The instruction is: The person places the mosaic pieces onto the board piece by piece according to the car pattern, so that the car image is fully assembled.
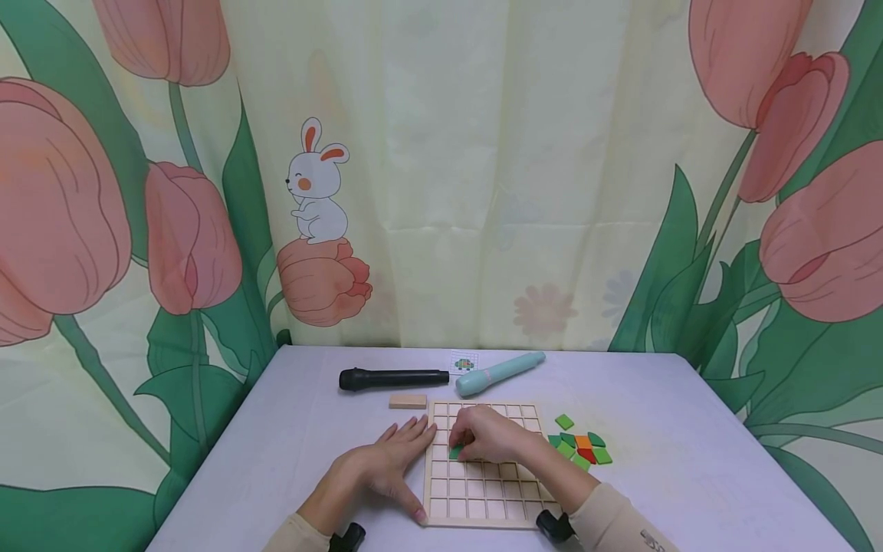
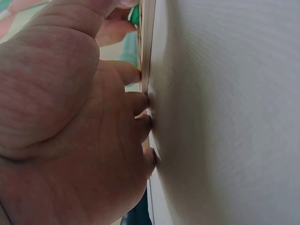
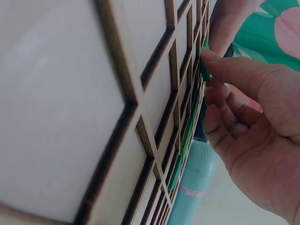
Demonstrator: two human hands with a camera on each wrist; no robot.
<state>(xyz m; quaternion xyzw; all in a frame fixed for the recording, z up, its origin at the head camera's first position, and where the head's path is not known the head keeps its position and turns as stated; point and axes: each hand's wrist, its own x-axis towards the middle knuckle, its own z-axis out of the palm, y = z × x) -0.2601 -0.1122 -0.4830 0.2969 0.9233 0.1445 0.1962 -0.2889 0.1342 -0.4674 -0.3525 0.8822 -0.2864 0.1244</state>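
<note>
Room right of tiles (image 1: 583,442); black rod (image 1: 396,379), teal rod (image 1: 500,374) behind board (image 1: 476,488).

Indoor tabletop workspace (tulip-patterned cloth (image 1: 448,153), white table (image 1: 241,475))

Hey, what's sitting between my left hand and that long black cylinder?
A small wooden block lies between your left hand and the black cylinder, in the head view.

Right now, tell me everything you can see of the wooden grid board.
The grid board is pale, squarish, its dark-edged strips forming square cells. It lies flat on the table. The left hand touches its left side; the right hand pinches a green piece over it. More green pieces sit in cells.
</note>
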